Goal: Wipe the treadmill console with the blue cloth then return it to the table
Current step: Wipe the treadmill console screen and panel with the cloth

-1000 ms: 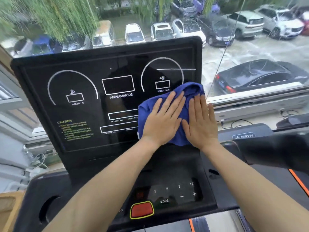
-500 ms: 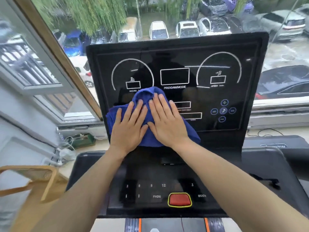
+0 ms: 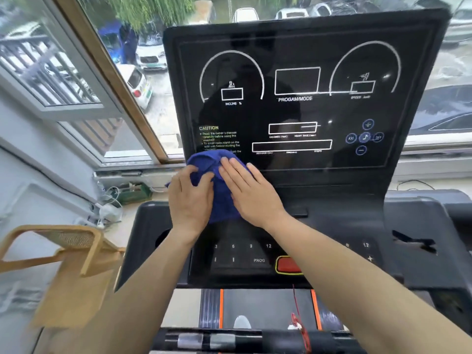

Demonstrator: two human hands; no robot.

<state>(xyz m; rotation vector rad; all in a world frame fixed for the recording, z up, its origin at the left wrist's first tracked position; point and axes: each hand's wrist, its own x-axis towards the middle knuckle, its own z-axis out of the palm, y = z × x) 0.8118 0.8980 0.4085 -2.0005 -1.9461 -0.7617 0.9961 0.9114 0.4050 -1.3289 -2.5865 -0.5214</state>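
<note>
Head-cam view: a crumpled blue fabric cloth (image 3: 221,190) sits at the lower-left corner of a glossy black treadmill console panel (image 3: 301,98), just under its yellow caution text (image 3: 219,137). Left hand (image 3: 190,200) is curled, bunching the cloth; right hand (image 3: 251,192) lies flat, pressing it. Wiping looks underway w/ the rest of the console dry-looking; return not yet done. No tabletop in view.

Bunched blue cloth (image 3: 221,190) pressed on lower-left corner of glossy black treadmill console (image 3: 301,108), upright, unlit
</note>
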